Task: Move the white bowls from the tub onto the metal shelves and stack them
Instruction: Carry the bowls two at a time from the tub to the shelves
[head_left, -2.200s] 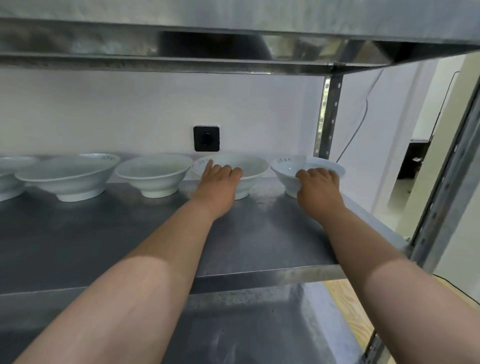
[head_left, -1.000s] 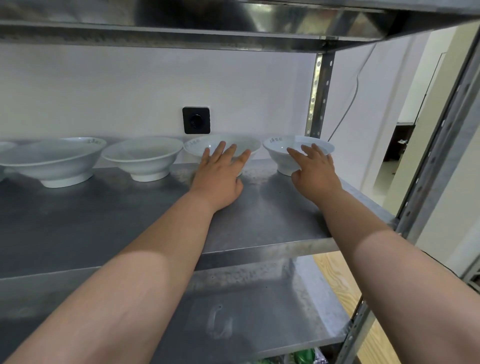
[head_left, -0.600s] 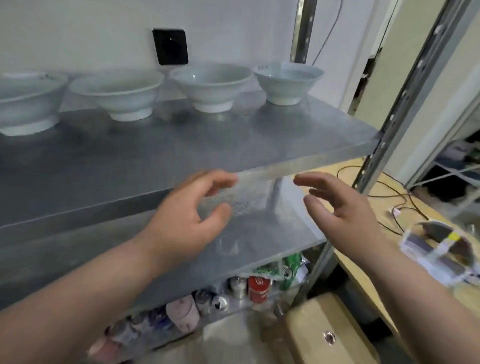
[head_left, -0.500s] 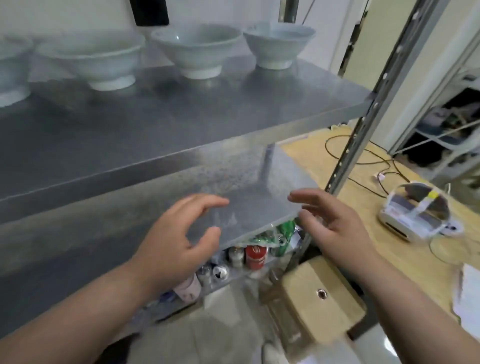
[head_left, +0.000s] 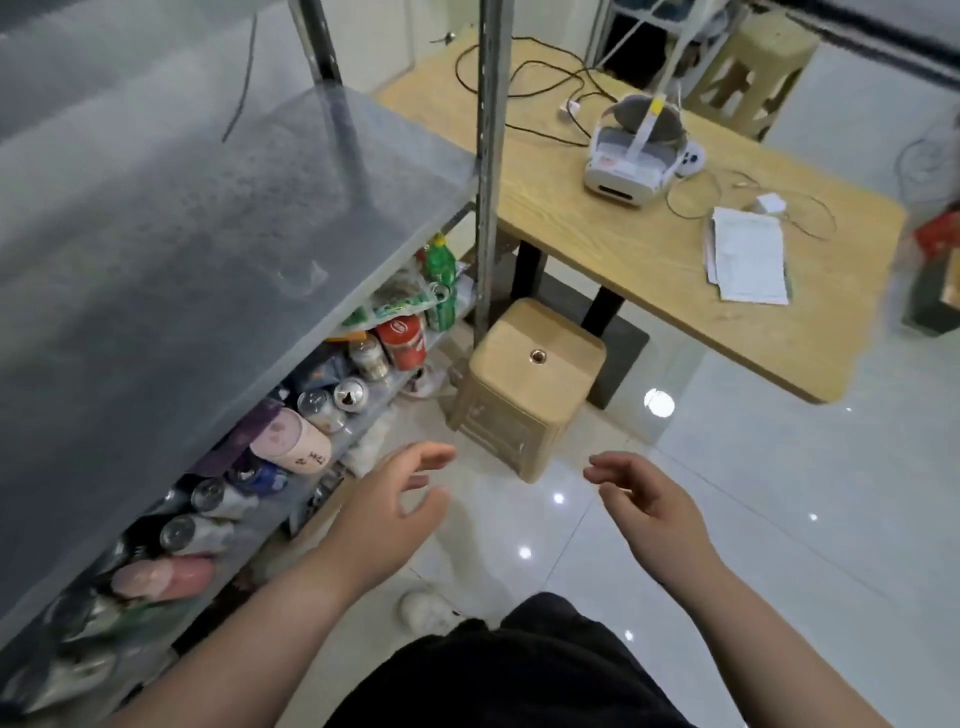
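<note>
1. The left hand (head_left: 384, 514) hangs in front of the stool (head_left: 530, 384) and a little to its left; the right hand (head_left: 649, 509) hangs in front and a little to its right; the fingers (head_left: 431, 457) of both are loosely spread, slightly curled, and hold nothing.
2. Neither the white bowls nor the tub shows anywhere around the stool; where they sit cannot be told from this view; with both hands free and low, I judge the next bowl is yet to be fetched.
3. Such bowls are likely glazed ware: stiff, fairly heavy, slick and easily chipped; best taken with the thumb over the rim and the fingers under the wall, or cradled from below in both hands; set down gently when stacking.
4. The metal shelf (head_left: 208, 234) stands left of the stool; the level beneath it, just beside the stool, is crowded with cans (head_left: 332, 400), a red can (head_left: 402, 338) and a green bottle (head_left: 441, 280).
5. Behind the stool, the tabletop (head_left: 649, 291) carries a headset (head_left: 634, 156), papers (head_left: 748, 260) and cables.
</note>
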